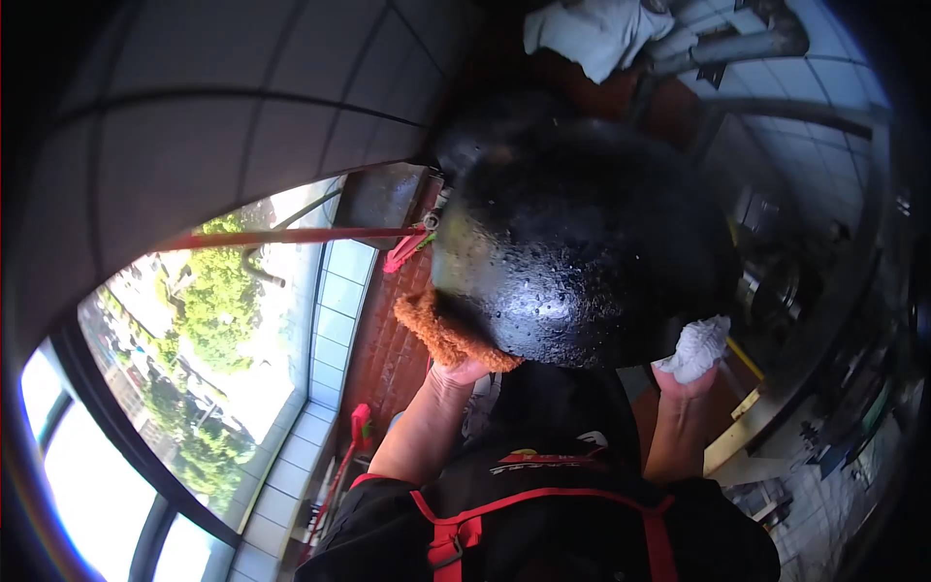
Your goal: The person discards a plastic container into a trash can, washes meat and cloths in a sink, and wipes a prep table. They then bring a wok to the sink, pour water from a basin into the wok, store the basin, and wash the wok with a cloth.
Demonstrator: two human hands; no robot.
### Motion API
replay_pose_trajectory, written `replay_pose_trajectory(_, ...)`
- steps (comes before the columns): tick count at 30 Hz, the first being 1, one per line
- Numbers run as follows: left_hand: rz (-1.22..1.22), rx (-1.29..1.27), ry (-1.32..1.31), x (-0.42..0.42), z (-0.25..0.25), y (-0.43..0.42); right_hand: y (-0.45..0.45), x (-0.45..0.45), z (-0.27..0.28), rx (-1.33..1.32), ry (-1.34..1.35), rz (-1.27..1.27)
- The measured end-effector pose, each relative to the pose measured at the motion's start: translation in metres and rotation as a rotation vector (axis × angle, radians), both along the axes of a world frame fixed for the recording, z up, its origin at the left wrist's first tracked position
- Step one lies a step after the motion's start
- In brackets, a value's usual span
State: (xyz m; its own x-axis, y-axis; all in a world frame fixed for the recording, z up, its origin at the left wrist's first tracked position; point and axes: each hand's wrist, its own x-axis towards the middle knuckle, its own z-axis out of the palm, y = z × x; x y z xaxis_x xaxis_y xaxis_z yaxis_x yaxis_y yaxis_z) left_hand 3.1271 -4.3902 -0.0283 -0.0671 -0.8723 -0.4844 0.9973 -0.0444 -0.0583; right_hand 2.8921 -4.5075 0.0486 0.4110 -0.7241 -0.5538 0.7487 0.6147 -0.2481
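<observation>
A large black wok (572, 242) is held up in front of my chest. Beads of water and a bright glare show on its dark surface. My left hand (458, 371) is closed around a fuzzy orange-brown cloth (451, 335), which lies against the lower left rim of the wok. My right hand (685, 382) is closed on a crumpled white cloth (699, 349) beside the wok's lower right edge. Whether that cloth touches the rim is not clear. Most fingers of both hands are hidden by the cloths and the wok.
On my left is a bright window (213, 359) above a tiled ledge (296, 466). Pink-red handled tools (361, 422) stand near the reddish floor (388, 373). A white cloth (596, 34) hangs by a pipe (727, 48) ahead. Metal shelving (868, 291) lines the right side.
</observation>
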Motion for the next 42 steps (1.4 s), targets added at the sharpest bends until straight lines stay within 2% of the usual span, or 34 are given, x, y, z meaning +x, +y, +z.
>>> replay_pose_trajectory(3,-0.031,0.143,0.242,-0.003,0.022,0.037,0.020,-0.017,0.006,-0.025,0.046,0.085)
replay_pose_trajectory(4,-0.027,0.119,0.155,-0.011,0.008,0.061,0.024,-0.026,0.001,-0.043,0.044,0.123)
replay_pose_trajectory(5,-0.086,-0.070,0.146,-0.019,-0.011,0.087,0.028,-0.035,-0.004,-0.063,0.042,0.160)
replay_pose_trajectory(7,-0.144,-0.152,0.112,-0.042,-0.024,0.140,0.029,-0.038,0.001,-0.094,0.051,0.262)
replay_pose_trajectory(9,-0.185,0.069,0.093,-0.062,-0.009,0.197,0.036,-0.026,0.022,-0.038,0.150,0.313)
replay_pose_trajectory(10,-0.157,0.112,0.106,-0.068,0.002,0.219,0.046,-0.005,0.045,0.047,0.299,0.222)
replay_pose_trajectory(11,-0.133,0.149,0.119,-0.074,0.013,0.241,0.052,-0.004,0.048,0.090,0.314,0.217)
replay_pose_trajectory(13,-0.085,0.167,0.085,-0.086,0.053,0.271,0.059,-0.015,0.042,0.024,0.279,0.317)
replay_pose_trajectory(15,-0.021,0.268,0.079,-0.101,0.056,0.325,0.061,-0.028,0.025,-0.023,0.223,0.392)
replay_pose_trajectory(19,0.135,0.388,-0.045,-0.126,0.086,0.397,0.097,-0.001,0.061,-0.046,0.383,0.404)
replay_pose_trajectory(22,0.195,0.390,-0.095,-0.145,0.089,0.462,0.134,0.010,0.089,-0.154,0.404,0.497)
replay_pose_trajectory(23,0.216,0.373,-0.103,-0.152,0.087,0.483,0.143,0.005,0.093,-0.237,0.298,0.583)
replay_pose_trajectory(24,0.236,0.355,-0.113,-0.158,0.084,0.506,0.142,-0.005,0.083,-0.319,0.006,0.709)
replay_pose_trajectory(26,0.302,0.350,-0.109,-0.174,0.070,0.542,0.165,0.001,0.109,-0.312,-0.062,0.806)
replay_pose_trajectory(28,0.334,0.333,-0.153,-0.189,0.055,0.575,0.211,0.012,0.158,-0.272,0.254,0.597)
replay_pose_trajectory(29,0.351,0.340,-0.200,-0.194,0.060,0.583,0.226,0.012,0.175,-0.317,0.318,0.583)
replay_pose_trajectory(30,0.341,0.318,-0.248,-0.200,0.054,0.592,0.242,0.011,0.196,-0.316,0.078,0.694)
replay_pose_trajectory(32,0.325,0.284,-0.352,-0.208,0.048,0.598,0.284,0.023,0.243,-0.303,0.137,0.679)
replay_pose_trajectory(34,0.480,0.224,-0.394,-0.204,0.075,0.585,0.304,0.019,0.276,-0.322,0.127,0.746)
replay_pose_trajectory(36,0.564,0.189,-0.600,-0.195,0.089,0.579,0.304,0.018,0.292,-0.328,0.130,0.743)
replay_pose_trajectory(38,0.838,0.297,-0.836,-0.190,0.069,0.570,0.320,0.023,0.309,-0.332,0.084,0.889)
replay_pose_trajectory(39,0.868,0.471,-0.924,-0.197,0.081,0.577,0.333,0.031,0.315,-0.335,0.120,0.879)
replay_pose_trajectory(41,0.910,0.832,-1.079,-0.210,0.130,0.585,0.324,0.037,0.311,-0.341,0.021,1.030)
replay_pose_trajectory(42,0.938,0.847,-1.210,-0.220,0.144,0.594,0.320,0.043,0.308,-0.339,-0.038,1.102)
